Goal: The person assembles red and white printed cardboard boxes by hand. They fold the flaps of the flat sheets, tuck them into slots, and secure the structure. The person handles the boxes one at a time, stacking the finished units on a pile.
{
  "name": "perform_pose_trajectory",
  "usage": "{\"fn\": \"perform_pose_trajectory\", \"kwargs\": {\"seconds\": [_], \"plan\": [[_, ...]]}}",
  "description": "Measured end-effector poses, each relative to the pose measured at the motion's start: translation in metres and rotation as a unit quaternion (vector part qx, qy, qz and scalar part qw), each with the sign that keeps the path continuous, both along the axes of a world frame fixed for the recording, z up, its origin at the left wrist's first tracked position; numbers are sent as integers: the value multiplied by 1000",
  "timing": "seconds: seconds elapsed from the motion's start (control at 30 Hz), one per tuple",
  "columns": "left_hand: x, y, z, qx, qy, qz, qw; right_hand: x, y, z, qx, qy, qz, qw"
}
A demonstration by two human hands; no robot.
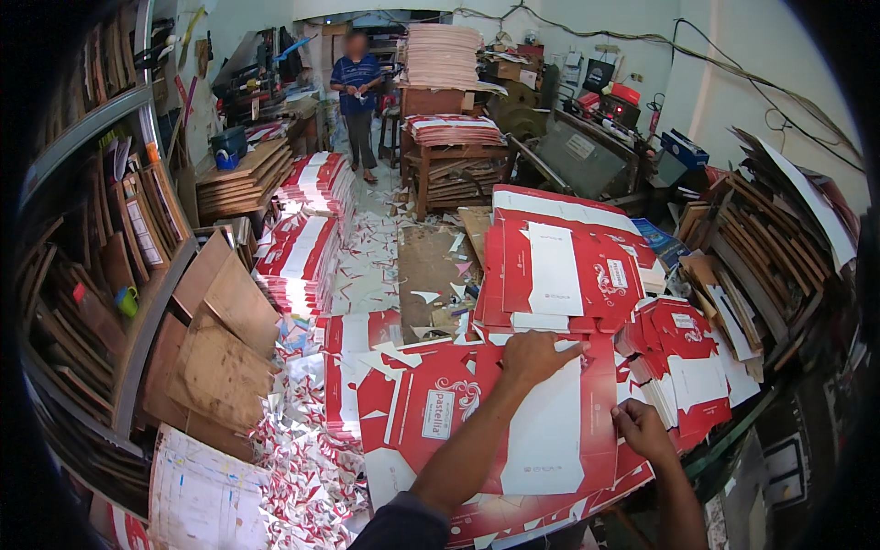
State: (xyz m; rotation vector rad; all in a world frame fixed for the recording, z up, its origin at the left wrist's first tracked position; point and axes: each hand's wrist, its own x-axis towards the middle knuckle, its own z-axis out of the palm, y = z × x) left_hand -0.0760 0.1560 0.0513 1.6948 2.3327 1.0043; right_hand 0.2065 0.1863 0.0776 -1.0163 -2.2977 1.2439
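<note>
A large red and white printed cardboard sheet (594,412), cut to a box outline, lies over similar sheets in front of me. My left hand (536,359) rests across its far edge, thumb stretched out to the right; the other fingertips are partly hidden. At the sheet's right edge, my right hand (642,429) has its fingers curled in, pinching the border. Loose red and white offcuts (394,357) lie on the sheet's far left corner. Just beyond my left hand stands a stack of red and white cut sheets (550,266).
Paper scraps (307,477) cover the floor at my left. Sheet stacks (298,257) stand farther off, near leaning wooden boards (225,367). More cut pieces (678,339) pile up at right, beside a rack of boards (761,247). A person (356,82) stands at the back.
</note>
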Motion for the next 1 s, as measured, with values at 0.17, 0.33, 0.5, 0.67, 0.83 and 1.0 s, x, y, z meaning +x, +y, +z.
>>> {"fn": "perform_pose_trajectory", "kwargs": {"seconds": [0.17,0.33,0.5,0.67,0.83,1.0], "plan": [[-2,2,-1,-26,-16,-14,999,6,34,1,-128,-38,86,987],[-7,7,-12,-15,-32,-8,999,19,58,6,195,-177,199,944],[-14,5,-9,-62,-35,-13,997,26,49,28,243,-93,91,961],[-9,6,-12,-34,-19,-10,999,15,34,25,99,67,-70,990],[-4,14,-13,-33,14,2,999,26,35,-10,34,153,-177,972],[-13,22,-37,-53,11,33,998,-72,-39,22,-34,356,-201,912]]}}
